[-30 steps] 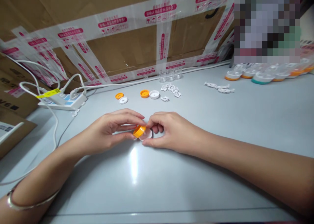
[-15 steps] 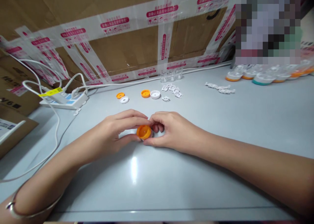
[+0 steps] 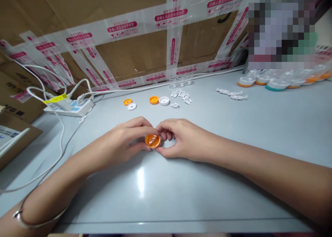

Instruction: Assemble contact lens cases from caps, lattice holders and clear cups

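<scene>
My left hand and my right hand meet over the middle of the pale table, fingers pinched together. Between the fingertips sits a small orange cap, its flat face turned toward me. The left thumb and forefinger grip its left edge. The right fingers press on its right side, where a white part shows only as a sliver behind it.
Further back lie an orange and white cap pair, another pair, white cog-like pieces and three clear vials. More white pieces and assembled containers are at right. A power strip with cables and taped cardboard boxes border the back.
The orange cap, tilted on edge beside a white part a second ago, now faces me flat against it. Both hands stayed in place.
</scene>
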`<action>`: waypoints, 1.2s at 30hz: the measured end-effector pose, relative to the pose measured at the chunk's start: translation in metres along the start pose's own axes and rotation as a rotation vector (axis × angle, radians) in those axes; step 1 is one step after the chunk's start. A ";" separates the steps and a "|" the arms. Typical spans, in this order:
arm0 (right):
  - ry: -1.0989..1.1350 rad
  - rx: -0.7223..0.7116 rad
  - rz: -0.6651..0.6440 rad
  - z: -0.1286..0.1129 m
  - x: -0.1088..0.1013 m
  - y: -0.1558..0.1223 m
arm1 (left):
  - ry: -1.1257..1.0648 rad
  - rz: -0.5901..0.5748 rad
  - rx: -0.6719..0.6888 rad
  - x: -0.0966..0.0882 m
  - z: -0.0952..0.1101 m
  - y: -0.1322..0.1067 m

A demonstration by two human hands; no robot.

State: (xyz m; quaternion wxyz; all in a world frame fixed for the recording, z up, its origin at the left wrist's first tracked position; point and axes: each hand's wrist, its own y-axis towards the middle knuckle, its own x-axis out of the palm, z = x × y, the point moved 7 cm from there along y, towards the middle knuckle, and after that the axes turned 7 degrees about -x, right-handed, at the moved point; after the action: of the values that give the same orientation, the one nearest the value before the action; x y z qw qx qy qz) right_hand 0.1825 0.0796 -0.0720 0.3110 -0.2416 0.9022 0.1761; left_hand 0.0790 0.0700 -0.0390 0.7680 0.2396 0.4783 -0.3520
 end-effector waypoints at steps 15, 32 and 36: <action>0.042 -0.012 0.036 0.004 0.000 0.002 | -0.009 0.029 0.031 0.000 0.002 -0.001; 0.085 0.004 0.018 0.003 0.000 0.001 | 0.012 0.105 0.042 0.001 0.006 -0.007; 0.057 -0.023 0.049 0.000 -0.004 0.002 | -0.022 0.133 0.023 -0.001 0.005 -0.005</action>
State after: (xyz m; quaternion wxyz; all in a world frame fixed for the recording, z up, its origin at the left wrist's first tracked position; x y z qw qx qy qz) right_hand 0.1845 0.0824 -0.0695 0.2780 -0.2280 0.9142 0.1869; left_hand 0.0770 0.0637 -0.0361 0.7921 0.2759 0.4487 -0.3083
